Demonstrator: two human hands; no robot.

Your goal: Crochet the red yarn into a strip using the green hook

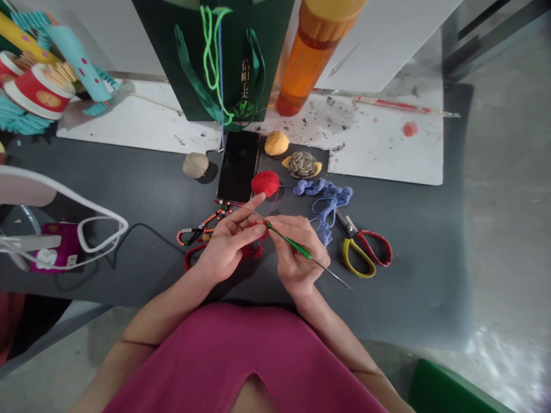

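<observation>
Magenta top (245,361) fills the bottom of the view, with bare forearms reaching from it over the near edge of the dark grey tabletop (107,281). Toward the far edge lies a stained white board (379,155), and a dark green gift bag (206,57) and an orange plastic bottle (310,57) stand on it. Both hands work close together near the middle of the tabletop, just in from the near edge. Fingers of the left hand (228,244) curl almost shut, pinching a small red crochet piece (252,251), whose loose part hangs below them, while the index finger stands raised. Fingers of the right hand (297,252) close around a green-handled crochet hook (290,241) in a pencil grip, its tip at the red work. Only this small patch appears worked so far, and the red yarn ball (265,183) just beyond the hands looks plump, with a thin strand running down from it; individual stitches are too small to count. A black smartphone (238,166) lies beside that ball, with a tangle of blue yarn (327,198) on its other side. Yellow-and-red-handled scissors (361,252) rest right of the hands, and a beaded strand (202,226) lies left of them.
</observation>
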